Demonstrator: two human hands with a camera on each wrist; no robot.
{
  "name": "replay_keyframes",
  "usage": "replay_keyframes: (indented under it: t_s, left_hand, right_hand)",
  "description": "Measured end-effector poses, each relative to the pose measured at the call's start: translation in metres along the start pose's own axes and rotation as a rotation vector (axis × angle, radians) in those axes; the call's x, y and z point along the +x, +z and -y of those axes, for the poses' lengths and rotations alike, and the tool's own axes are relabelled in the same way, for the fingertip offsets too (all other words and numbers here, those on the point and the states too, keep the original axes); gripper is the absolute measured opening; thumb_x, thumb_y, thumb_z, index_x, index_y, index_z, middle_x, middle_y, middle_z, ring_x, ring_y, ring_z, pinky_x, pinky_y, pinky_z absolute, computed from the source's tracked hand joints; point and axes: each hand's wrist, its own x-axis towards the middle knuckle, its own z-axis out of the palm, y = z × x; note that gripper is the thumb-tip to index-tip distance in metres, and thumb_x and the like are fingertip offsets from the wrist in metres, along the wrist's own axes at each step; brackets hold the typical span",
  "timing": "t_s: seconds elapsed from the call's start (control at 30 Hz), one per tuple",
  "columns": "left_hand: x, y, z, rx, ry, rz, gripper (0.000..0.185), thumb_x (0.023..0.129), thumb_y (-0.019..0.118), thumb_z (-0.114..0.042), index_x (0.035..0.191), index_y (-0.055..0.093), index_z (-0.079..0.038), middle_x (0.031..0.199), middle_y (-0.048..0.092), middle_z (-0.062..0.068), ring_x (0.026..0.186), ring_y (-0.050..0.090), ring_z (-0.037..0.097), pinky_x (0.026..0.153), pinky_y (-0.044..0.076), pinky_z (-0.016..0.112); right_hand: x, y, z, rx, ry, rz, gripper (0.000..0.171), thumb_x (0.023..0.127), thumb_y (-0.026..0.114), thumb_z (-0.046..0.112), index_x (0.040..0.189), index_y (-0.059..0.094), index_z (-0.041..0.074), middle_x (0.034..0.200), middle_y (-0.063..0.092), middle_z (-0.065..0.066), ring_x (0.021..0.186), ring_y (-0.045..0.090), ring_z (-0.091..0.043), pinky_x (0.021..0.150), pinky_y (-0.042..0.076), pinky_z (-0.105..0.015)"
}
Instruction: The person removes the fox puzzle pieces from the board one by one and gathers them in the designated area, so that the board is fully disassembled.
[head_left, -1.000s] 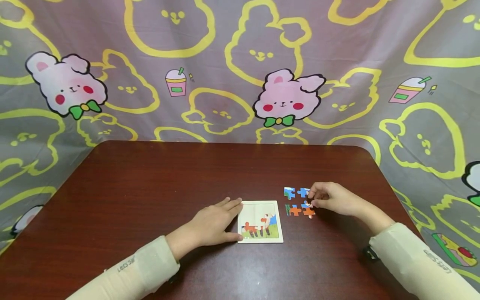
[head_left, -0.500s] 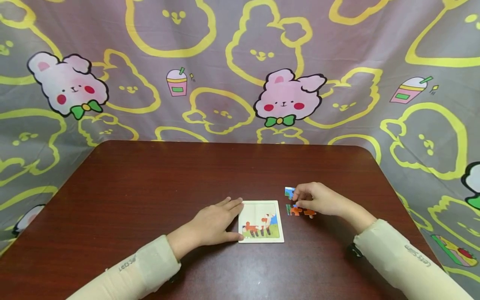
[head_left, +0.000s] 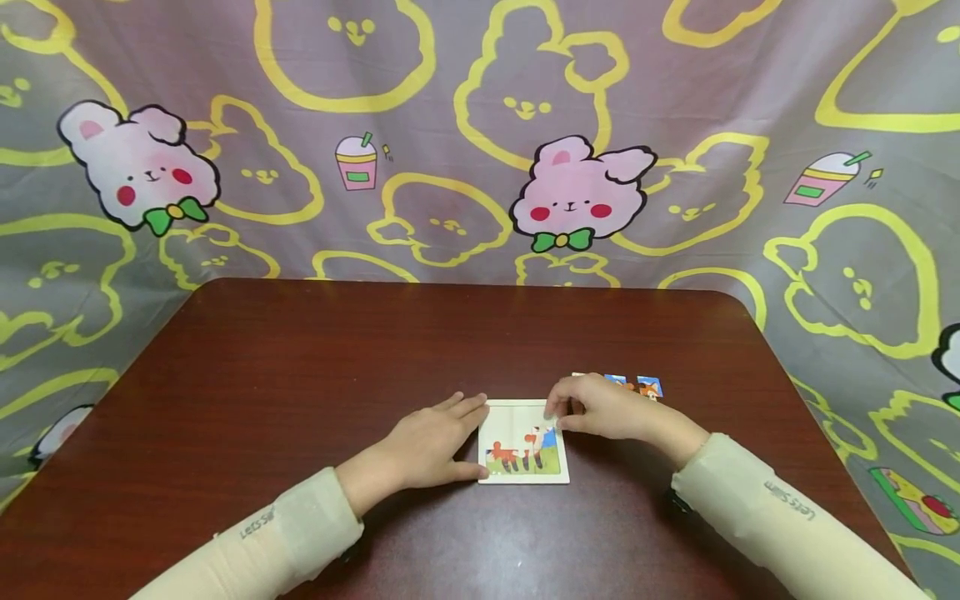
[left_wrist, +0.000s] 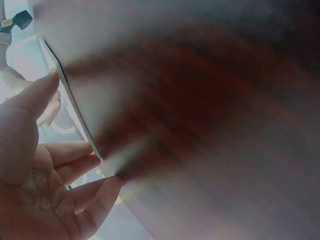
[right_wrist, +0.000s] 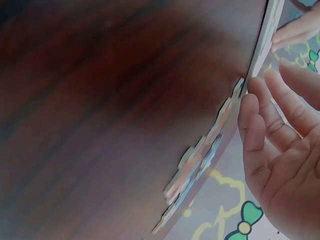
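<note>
A square puzzle board (head_left: 517,479) with a pale frame lies on the table, a fox picture partly filled in across its lower half. My left hand (head_left: 416,446) rests flat beside it, thumb and fingertips spread along its left edge. In the left wrist view those straight fingers (left_wrist: 82,147) meet the board's edge. My right hand (head_left: 603,406) is over the board's upper right corner, thumb and index finger pinched together. A small bluish puzzle piece shows at their tips, mostly hidden by the fingers. In the right wrist view the right hand (right_wrist: 287,160) is beside the board's edge (right_wrist: 265,37).
Loose puzzle pieces (head_left: 649,387) in blue and orange lie right of the board, partly covered by the right hand and forearm. They line up flat in the right wrist view. The brown table (head_left: 360,350) ends at a patterned cloth (head_left: 420,100) behind.
My right hand has moved left from the loose pieces to the board's upper right corner, fingers pinched. Pieces it covered before now show at the far right. The left hand stays put.
</note>
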Motion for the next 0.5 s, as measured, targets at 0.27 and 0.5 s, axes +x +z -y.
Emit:
replay_keyframes:
  t_s: [0.27,0.5]
  left_hand:
    - [0.001,-0.001,0.000,-0.002,0.000,0.000,0.084,0.086,0.068,-0.058,0.149,0.045,-0.007,0.159,0.039,0.008,0.143,0.042,0.035,0.107,0.047,0.048]
    - [0.001,-0.002,0.000,0.003,0.001,0.000,0.084,0.086,0.068,-0.059,0.149,0.045,-0.007,0.159,0.039,0.007,0.143,0.042,0.035,0.106,0.047,0.048]
  right_hand:
    - [0.006,0.005,0.008,-0.040,-0.014,0.032,0.011,0.089,0.073,0.009,0.100,0.072,0.011,0.088,0.060,0.005,0.068,0.048,-0.003,0.063,0.045,-0.019]
    - [0.006,0.007,0.014,-0.014,-0.001,0.097,0.022,0.085,0.076,0.010,0.106,0.070,0.009,0.094,0.060,-0.001,0.074,0.052,-0.009,0.066,0.046,-0.021]
